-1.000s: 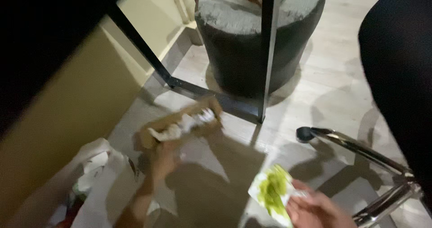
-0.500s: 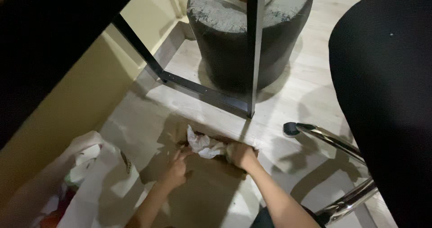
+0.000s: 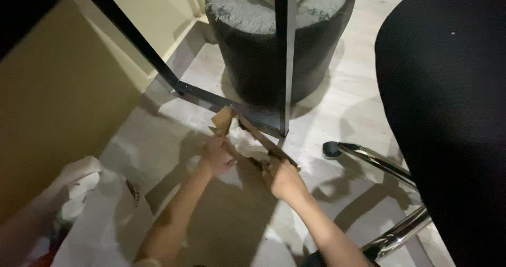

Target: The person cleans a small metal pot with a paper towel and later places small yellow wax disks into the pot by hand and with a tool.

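A black office chair (image 3: 448, 103) fills the right of the scene, a dark round concrete block (image 3: 279, 40) stands far behind a black metal frame (image 3: 287, 61). On the pale floor (image 3: 348, 103) near the frame's foot lies a torn cardboard box (image 3: 247, 135). The left hand (image 3: 217, 156) and right hand (image 3: 284, 178) each have their fingers closed on its edges.
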